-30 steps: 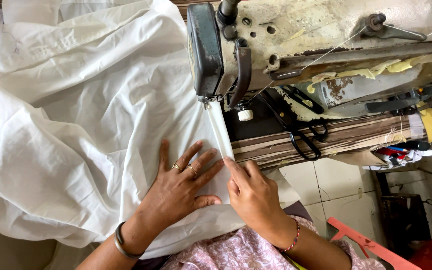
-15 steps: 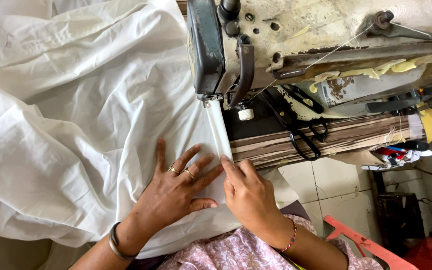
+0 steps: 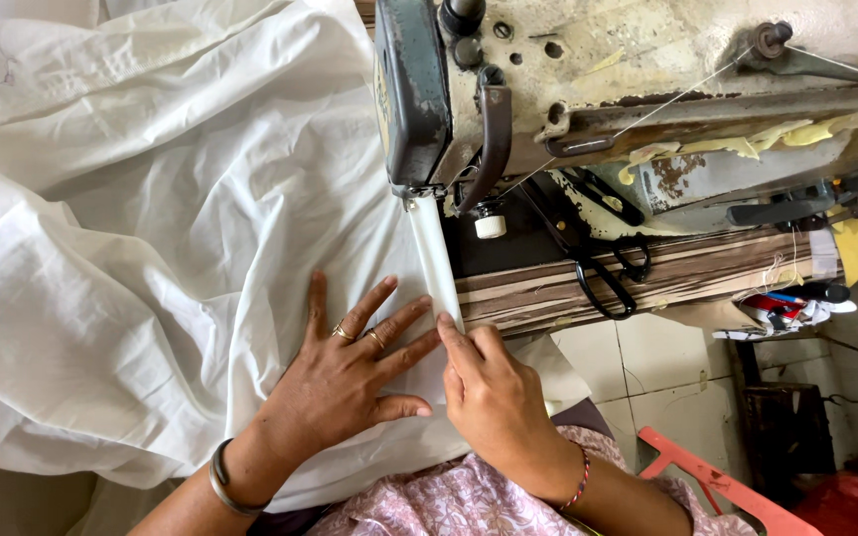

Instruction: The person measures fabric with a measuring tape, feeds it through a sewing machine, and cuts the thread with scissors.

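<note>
Here, both hands — left hand (image 3: 345, 382), right hand (image 3: 494, 397) — press crinkled white cloth (image 3: 151, 248).

Black scissors (image 3: 603, 273) lie on the striped wooden table (image 3: 707, 273), beside a small white bobbin (image 3: 490, 225). A yellow cloth scrap (image 3: 856, 248) and a heap of coloured scraps (image 3: 786, 303) sit at the table's edge. Below, a pale tiled floor (image 3: 647, 372) shows, with a red plastic stool (image 3: 712, 486).

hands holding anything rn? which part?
Left hand lies flat, fingers spread, pressing the white cloth on the table. Right hand pinches the cloth's folded edge strip at its near end, below the sewing machine foot.
</note>
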